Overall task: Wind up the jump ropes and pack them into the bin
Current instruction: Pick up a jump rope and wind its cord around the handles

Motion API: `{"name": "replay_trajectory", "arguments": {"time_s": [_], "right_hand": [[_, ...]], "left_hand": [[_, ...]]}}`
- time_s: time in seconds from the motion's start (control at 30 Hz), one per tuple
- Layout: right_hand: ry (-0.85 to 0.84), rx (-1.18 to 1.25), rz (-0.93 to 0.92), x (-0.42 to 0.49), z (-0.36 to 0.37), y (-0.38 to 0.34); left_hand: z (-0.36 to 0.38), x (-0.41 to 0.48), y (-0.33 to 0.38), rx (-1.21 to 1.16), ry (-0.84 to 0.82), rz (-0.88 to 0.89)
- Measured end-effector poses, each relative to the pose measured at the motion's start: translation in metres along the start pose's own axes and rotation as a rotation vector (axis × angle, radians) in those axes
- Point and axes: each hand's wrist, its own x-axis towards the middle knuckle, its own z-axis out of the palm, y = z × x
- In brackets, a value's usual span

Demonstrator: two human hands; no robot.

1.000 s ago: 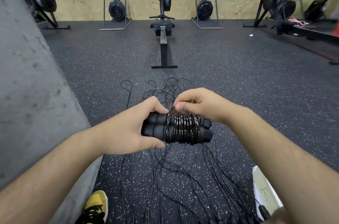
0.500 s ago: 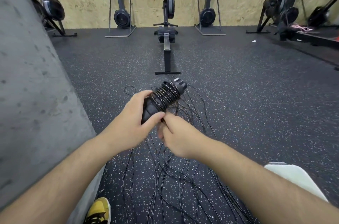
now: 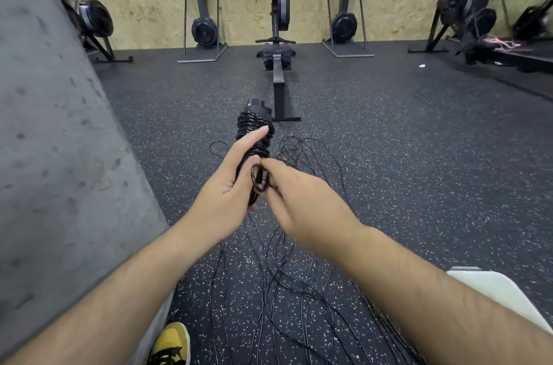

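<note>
My left hand (image 3: 227,182) grips a black jump rope bundle (image 3: 254,125), its two handles side by side with cord wound round them, pointing away from me. My right hand (image 3: 296,200) pinches a small loop of that cord (image 3: 258,182) right beside the left thumb, at the near end of the bundle. Several more black jump ropes (image 3: 287,275) lie loose and tangled on the floor below my hands. A white bin corner (image 3: 496,290) shows at the lower right, behind my right forearm.
A grey concrete wall (image 3: 59,155) runs along my left. A rowing machine (image 3: 279,65) stands straight ahead, with more exercise machines along the plywood back wall. My yellow shoe (image 3: 172,343) is at the bottom. Speckled black rubber floor spreads to the right.
The bundle turned from lying crosswise to pointing away from me. My right hand moved from on top of the coils to the near end, where it now pinches a cord loop.
</note>
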Motion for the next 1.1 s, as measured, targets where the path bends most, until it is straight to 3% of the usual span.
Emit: {"name": "replay_trajectory", "arguments": {"time_s": [0.13, 0.23, 0.43, 0.53, 0.63, 0.77, 1.1], "right_hand": [[0.121, -0.090, -0.156, 0.003, -0.006, 0.013], [0.183, 0.001, -0.200, 0.006, -0.009, 0.020], [0.235, 0.601, 0.042, 0.006, -0.025, 0.008], [0.273, 0.652, 0.103, 0.006, -0.029, 0.008], [0.302, 0.597, 0.131, 0.004, -0.030, 0.013], [0.313, 0.345, 0.036, 0.005, -0.037, 0.020], [0.144, -0.069, -0.046, 0.003, -0.040, 0.017]], "left_hand": [[0.001, 0.000, 0.001, -0.211, -0.013, -0.104], [0.002, -0.001, 0.003, -0.320, -0.021, -0.168], [0.003, 0.001, 0.001, -0.424, -0.048, -0.204], [0.003, 0.003, 0.003, -0.514, -0.056, -0.203], [0.002, 0.004, 0.002, -0.625, -0.073, -0.208], [0.000, 0.004, 0.003, -0.705, -0.069, -0.182], [0.001, 0.003, 0.011, -0.724, -0.068, -0.191]]}}
